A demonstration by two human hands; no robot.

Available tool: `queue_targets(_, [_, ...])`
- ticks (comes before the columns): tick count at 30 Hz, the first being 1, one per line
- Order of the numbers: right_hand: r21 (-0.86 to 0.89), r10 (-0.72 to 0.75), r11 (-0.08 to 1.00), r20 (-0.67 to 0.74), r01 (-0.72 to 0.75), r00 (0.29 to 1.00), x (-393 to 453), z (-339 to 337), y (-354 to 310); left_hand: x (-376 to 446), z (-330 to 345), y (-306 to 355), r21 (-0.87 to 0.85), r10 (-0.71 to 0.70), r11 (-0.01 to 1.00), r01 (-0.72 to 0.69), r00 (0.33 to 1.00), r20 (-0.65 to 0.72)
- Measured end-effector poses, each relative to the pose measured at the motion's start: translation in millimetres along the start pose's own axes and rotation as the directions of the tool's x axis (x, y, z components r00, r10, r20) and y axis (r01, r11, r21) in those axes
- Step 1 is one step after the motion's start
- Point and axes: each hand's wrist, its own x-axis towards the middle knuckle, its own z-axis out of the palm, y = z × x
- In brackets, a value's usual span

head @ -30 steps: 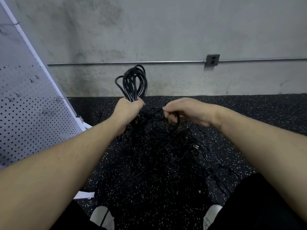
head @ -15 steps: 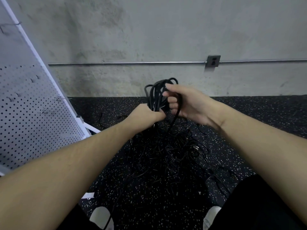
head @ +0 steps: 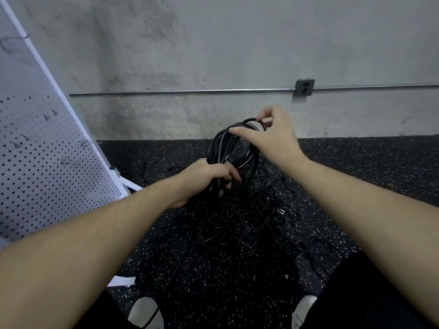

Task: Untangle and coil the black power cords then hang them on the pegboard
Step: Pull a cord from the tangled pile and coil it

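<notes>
Left hand (head: 209, 176) clamps the coil (head: 228, 150), right hand (head: 273, 136) pinches its top loop; trailing cord may snag the floor tangle (head: 249, 217) and drag the loops loose.

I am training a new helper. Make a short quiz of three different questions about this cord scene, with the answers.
1. True or false: the left hand grips the bottom of the coiled cord.
2. What does the right hand do? A) rests on the floor B) pinches the top loop of the coil C) touches the pegboard
3. Fill in: the tangled cords lie on the ____.

Key: 1 true; 2 B; 3 floor.
</notes>
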Motion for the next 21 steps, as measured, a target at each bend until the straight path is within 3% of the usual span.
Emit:
queue_targets(4, [0.301,0.251,0.901,0.227,-0.313,0.941,4,7,7,1,1,-1,-0.075,-0.02,0.997,0.023,0.999,0.044])
queue_targets(8, [0.316,0.286,0.876,0.267,-0.364,0.92,5,7,6,1,1,-5,-0.051,-0.024,0.998,0.026,0.999,0.035])
queue_targets(11, [0.425,0.295,0.812,0.293,-0.4,0.91,0,11,2,1,1,-6,-0.084,-0.03,0.996,0.032,0.999,0.031])
queue_targets(15, [0.35,0.218,0.875,0.336,-0.336,0.917,-3,6,-4,-3,2,-8,-0.306,-0.072,0.943,0.131,0.978,0.197])
queue_targets(21, [0.173,0.139,0.967,0.249,-0.185,0.958,-2,2,-3,-6,0,-10,-0.372,-0.03,0.915,0.154,0.948,0.317])
